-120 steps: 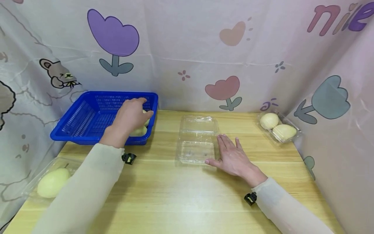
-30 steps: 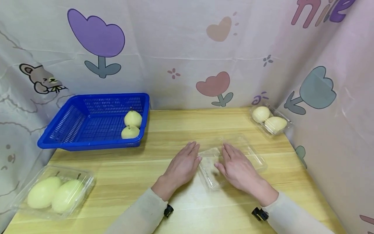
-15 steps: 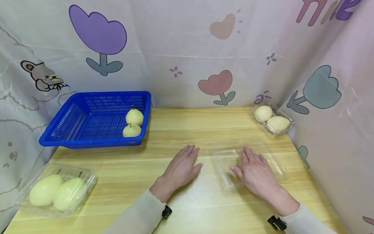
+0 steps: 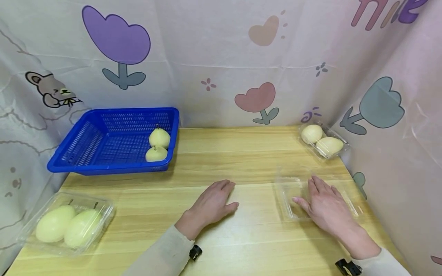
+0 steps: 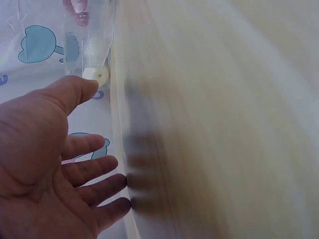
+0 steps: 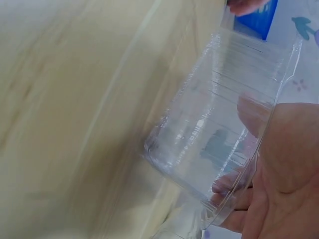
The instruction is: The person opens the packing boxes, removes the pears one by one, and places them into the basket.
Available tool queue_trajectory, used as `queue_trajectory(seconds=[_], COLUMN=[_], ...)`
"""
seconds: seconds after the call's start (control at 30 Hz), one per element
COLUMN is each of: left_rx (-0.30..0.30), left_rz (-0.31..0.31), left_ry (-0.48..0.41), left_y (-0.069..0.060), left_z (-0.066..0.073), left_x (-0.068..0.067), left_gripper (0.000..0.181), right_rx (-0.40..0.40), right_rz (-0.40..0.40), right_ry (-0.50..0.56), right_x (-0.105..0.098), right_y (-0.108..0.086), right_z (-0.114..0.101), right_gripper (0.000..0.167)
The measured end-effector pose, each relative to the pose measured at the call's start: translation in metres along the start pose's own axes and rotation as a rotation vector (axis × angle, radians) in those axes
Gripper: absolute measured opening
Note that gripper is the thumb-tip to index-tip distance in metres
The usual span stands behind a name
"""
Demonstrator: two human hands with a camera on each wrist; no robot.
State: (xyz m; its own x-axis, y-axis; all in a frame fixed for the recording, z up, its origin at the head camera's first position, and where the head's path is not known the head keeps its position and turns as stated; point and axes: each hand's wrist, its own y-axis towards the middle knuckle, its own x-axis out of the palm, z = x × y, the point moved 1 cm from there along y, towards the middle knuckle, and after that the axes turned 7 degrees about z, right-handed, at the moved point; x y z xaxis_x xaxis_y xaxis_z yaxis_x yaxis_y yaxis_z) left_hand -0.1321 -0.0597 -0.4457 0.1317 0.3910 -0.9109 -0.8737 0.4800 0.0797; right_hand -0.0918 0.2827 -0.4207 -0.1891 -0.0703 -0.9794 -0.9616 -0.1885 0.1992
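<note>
Right hand [image 4: 328, 209] on the clear container [image 4: 291, 193], left hand [image 4: 208, 203] bare

In my head view the right hand lies across the clear container, near the right side of the wooden bench [image 4: 235, 245]. Its fingers [image 4: 319, 186] reach forward, with the thumb spread away from them. My right wrist view shows thumb and fingertips through the transparent wall; I see them against the plastic rather than wrapped round it. Part of the container is hidden under the hand.

The left hand is low over the middle of the bench, well apart from the container. Its fingers are relaxed and nearly straight, thumb held off, with hold of nothing. Whether it touches the wood I cannot tell.

At the back left I have a blue basket [image 4: 110, 169], two pears [image 4: 159, 138] sitting at its right end, one behind the other. Front left, a lidded box [image 4: 107, 213] holds a pair of pears [image 4: 55, 224] side by side. In the back right corner, a smaller-looking box [image 4: 312, 150] holds another pair [image 4: 312, 134]. A printed curtain [image 4: 193, 38] hangs behind.
</note>
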Motion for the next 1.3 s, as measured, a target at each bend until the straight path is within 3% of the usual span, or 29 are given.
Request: queue_trajectory(seconds=[0.13,0.33,0.5,0.73,0.97,1.3], left_rx=[0.014,0.037,0.049,0.056,0.057,0.065], left_rz=[-0.007,-0.014,-0.023,-0.031,-0.048,-0.061], left_ry=[-0.008,0.016,0.035,0.044,0.052,0.055], left_y=[0.001,0.002,0.002,0.002,0.000,-0.002], left_z=[-0.001,-0.002,-0.003,-0.003,-0.003,-0.001], left_x=[0.002,0.004,0.004,0.004,0.003,0.003], left_gripper=[0.065,0.061,0.059,0.059,0.060,0.065], right_rx=[0.012,-0.032,-0.012,0.033,-0.040,-0.069], right_rz=[-0.016,0.005,-0.016,0.050,0.114,0.140], right_ry=[-0.015,-0.068,-0.051,0.051,0.086,0.074], right_x=[-0.002,-0.006,-0.007,-0.009,-0.013,-0.059], right_y=[-0.004,-0.007,-0.007,-0.003,0.009,0.045], right_z=[0.013,0.029,0.034,0.022,0.007,0.012], right_gripper=[0.087,0.076,0.071,0.072,0.080,0.081])
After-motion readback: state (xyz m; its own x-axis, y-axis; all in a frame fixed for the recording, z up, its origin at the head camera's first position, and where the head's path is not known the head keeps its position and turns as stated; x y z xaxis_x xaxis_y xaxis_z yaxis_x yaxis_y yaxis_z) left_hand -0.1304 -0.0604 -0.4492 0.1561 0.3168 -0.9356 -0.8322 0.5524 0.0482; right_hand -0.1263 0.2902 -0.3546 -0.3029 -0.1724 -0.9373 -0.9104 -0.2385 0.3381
